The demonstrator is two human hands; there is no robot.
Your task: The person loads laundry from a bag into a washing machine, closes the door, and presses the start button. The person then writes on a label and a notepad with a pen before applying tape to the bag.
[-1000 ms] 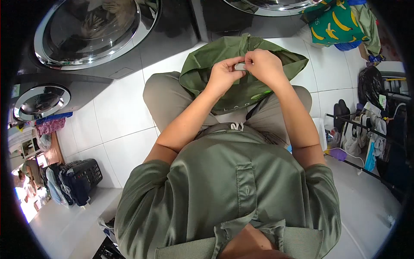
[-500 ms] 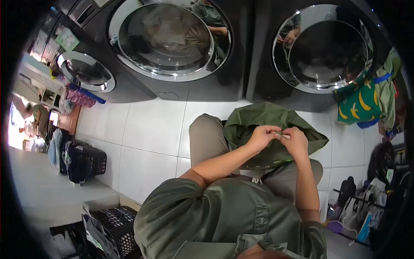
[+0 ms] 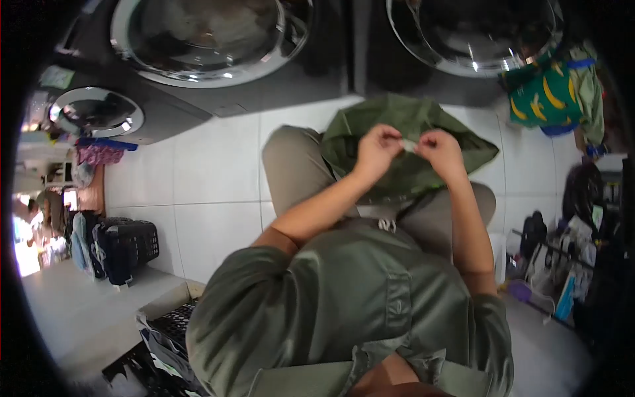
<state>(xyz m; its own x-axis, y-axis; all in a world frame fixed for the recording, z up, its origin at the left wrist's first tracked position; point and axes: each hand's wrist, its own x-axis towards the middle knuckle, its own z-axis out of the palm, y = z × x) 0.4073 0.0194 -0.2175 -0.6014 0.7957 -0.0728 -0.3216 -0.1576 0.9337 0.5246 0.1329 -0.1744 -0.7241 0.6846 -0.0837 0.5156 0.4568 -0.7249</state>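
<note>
A green fabric bag (image 3: pixel 413 111) lies across my lap and between my knees, with its mouth gaping to the right. Above it, my left hand (image 3: pixel 378 153) pinches one end of a small white strip (image 3: pixel 409 145), fingertips closed. The other end is pinched by my right hand (image 3: pixel 441 153). Whether the strip is paper, cloth or a tag attached to the bag, I cannot tell.
Dark front-loading machines (image 3: pixel 324 59) stand ahead, one with laundry behind its round door. A green banana-print bag (image 3: pixel 546 96) hangs at the right. Black baskets (image 3: pixel 135 239) with clothes sit on the left. Shoes and bags crowd a rack (image 3: pixel 562 264) at the right.
The view has shifted, so the machines appear higher. My hands have drawn slightly apart, and more of the white strip shows between them.
</note>
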